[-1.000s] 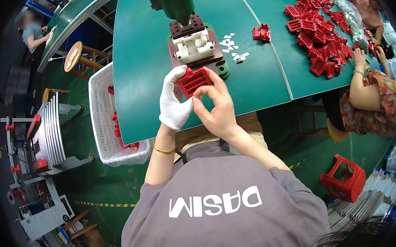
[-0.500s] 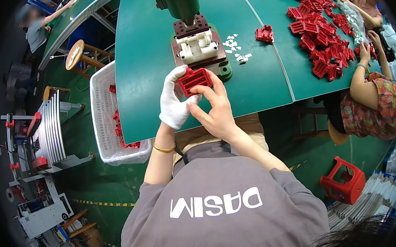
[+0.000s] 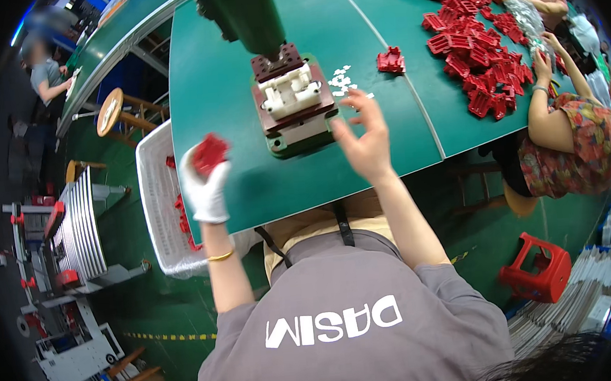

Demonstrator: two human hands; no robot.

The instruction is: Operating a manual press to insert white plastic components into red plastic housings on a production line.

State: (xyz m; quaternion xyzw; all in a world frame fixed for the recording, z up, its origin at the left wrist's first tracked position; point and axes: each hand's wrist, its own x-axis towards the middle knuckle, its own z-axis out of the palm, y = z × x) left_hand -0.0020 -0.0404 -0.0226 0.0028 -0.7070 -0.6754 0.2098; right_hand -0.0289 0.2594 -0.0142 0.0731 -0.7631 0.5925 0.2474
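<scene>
In a white glove, my left hand (image 3: pixel 206 187) grips a red plastic part (image 3: pixel 211 152), blurred by motion, over the table's left edge near a white crate (image 3: pixel 152 201). My bare right hand (image 3: pixel 365 138) is open, fingers apart, just right of the press base (image 3: pixel 301 143). On that base sits a white fixture block (image 3: pixel 289 94) with nothing red in it. Above it comes down the green press head (image 3: pixel 245 18). Small white pieces (image 3: pixel 341 80) lie beyond my right fingertips, and a single red part (image 3: pixel 391 60) rests farther right.
A large heap of red parts (image 3: pixel 473 58) covers the table's right side. Several red parts lie inside the crate. Two people work at the right, another at the far left. A red stool (image 3: pixel 537 266) and a wooden stool (image 3: pixel 111 112) stand on the floor.
My hands have parted. The left carried the red part left, toward the crate; the right let go of it and moved right, toward the small white pieces. The view shifted slightly.
</scene>
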